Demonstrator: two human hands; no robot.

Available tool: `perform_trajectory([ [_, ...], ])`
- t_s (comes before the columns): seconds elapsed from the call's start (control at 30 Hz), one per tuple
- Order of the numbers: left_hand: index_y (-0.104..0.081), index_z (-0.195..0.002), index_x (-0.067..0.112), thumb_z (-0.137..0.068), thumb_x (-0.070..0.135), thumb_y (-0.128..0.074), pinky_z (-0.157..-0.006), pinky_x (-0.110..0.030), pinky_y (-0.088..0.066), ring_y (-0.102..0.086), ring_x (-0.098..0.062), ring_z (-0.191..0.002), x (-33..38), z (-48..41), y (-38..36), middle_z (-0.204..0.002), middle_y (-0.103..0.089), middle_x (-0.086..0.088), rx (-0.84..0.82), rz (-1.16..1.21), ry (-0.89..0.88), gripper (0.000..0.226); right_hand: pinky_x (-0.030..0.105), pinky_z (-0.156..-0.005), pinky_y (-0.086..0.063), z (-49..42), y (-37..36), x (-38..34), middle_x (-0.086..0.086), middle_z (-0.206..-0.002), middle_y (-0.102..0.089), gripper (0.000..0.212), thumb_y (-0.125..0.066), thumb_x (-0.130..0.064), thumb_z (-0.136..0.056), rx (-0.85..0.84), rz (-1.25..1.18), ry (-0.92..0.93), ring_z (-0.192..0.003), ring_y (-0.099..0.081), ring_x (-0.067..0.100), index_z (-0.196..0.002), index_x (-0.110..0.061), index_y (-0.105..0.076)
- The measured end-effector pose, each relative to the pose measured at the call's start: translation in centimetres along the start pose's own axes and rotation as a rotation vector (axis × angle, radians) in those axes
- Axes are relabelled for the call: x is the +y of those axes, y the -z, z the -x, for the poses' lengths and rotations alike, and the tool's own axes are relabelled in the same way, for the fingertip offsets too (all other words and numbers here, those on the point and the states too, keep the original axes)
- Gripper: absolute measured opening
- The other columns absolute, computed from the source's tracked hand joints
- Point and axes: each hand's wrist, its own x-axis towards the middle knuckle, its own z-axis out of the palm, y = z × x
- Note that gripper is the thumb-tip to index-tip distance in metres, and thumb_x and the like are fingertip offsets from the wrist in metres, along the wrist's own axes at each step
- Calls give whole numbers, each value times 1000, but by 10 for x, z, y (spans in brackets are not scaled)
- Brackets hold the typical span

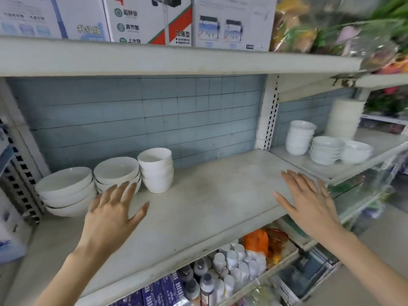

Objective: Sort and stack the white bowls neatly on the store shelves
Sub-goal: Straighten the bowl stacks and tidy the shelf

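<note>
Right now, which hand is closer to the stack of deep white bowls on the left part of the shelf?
Left. The left hand is just in front and left of the deep bowl stack; the right hand is far to its right, over bare shelf.

Shop: metal shelving (176, 62), boxed goods (231, 21), bottles (229, 268).

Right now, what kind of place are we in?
Most likely a small household-goods shop. The slotted metal shelving is the retail kind and carries stacked white bowls. Printed product boxes sit on the shelf above, and bottles are packed on the shelf below.
</note>
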Motion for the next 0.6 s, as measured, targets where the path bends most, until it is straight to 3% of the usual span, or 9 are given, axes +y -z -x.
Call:
perform_trajectory([
  [0.13, -61, -123, 4, -84, 60, -31, -89, -56, -48, -60, -39, -110, 49, -4, 0, -122, -64, -18, -18, -23, -1, 75, 57, -93, -42, 6, 0, 59, 11, -134, -55, 71, -18, -59, -91, -28, 39, -60, -120, -55, 31, -135, -12, -49],
  [0.4, -60, -123, 6, -85, 63, -27, -88, -56, -48, -61, -39, -109, 179, -11, -10, -120, -65, -17, 12, 46, -20, 76, 55, -102, -39, 26, -1, 185, 6, -137, -53, 78, -11, -63, -90, -59, 39, -101, -126, -50, 24, -136, -13, -48],
  [0.53, -60, -127, 9, -83, 66, -24, -91, -55, -46, -60, -39, -111, 239, -26, -12, -123, -64, -15, 24, 97, -55, 80, 46, -115, -14, 30, 3, 237, -2, -157, -17, 92, 12, -70, -75, -98, 50, -143, -144, -14, 17, -150, -25, -15],
  [0.6, -60, -127, 9, -83, 66, -24, -91, -55, -47, -60, -40, -111, 266, -36, -10, -123, -64, -14, 44, 104, -83, 80, 45, -116, -11, 29, 6, 261, -3, -158, -15, 90, 13, -69, -76, -99, 63, -168, -145, -13, 16, -150, -26, -13],
])
